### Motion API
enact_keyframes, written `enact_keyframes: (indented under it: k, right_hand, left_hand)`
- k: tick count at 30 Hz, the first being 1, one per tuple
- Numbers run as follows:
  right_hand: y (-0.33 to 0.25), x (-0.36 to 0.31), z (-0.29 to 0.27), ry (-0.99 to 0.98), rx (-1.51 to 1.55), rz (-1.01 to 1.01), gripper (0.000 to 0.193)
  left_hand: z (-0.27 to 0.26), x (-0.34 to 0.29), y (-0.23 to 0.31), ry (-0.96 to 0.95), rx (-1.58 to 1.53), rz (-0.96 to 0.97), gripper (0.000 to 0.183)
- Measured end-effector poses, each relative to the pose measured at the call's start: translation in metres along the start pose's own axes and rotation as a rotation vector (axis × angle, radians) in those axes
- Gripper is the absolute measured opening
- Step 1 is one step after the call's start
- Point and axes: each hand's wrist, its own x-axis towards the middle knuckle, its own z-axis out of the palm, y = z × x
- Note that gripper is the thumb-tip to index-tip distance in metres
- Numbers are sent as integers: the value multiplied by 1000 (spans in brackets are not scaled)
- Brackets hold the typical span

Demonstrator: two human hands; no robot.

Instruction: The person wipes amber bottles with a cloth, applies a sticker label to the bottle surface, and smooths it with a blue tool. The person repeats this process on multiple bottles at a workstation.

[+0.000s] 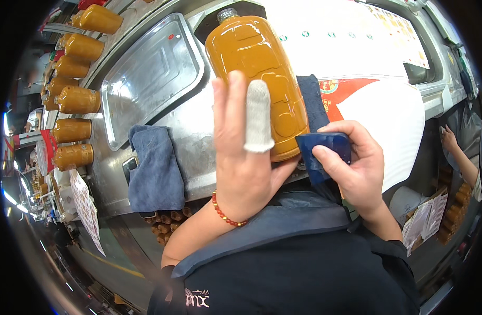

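Note:
A big orange-amber bottle [251, 52] with a clear neck and raised shapes lies on the metal table, its neck pointing away from me. My left hand [246, 152] rests along its left side with the fingers stretched out; the thumb reaches to the bottle's base. One finger wears a pale cloth finger cover [258, 115], and a red bead bracelet circles that wrist. Close to the base, at its right corner, my right hand [359, 165] pinches a flat dark-blue scraper [325, 149] between thumb and fingers. Whether the scraper touches the bottle I cannot tell. Under the bottle's right side shows a dark-blue cloth [311, 100].
Left of the bottle are a steel tray [151, 79] and a folded blue towel [154, 173]. Several orange bottles [81, 100] line the far left. White printed sheets [351, 47] lie at the right. Another person's arm [461, 157] shows at the far right.

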Motion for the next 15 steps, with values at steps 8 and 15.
enact_keyframes:
  k: [8,15]
  right_hand:
    - [5,-4,-13,60,-74,61,21]
    - [2,0,-5,-8,-139,-36,22]
  left_hand:
    - [0,-9,-8,-44,-75,-66,100]
    - [4,1,-3,-19,64,19,110]
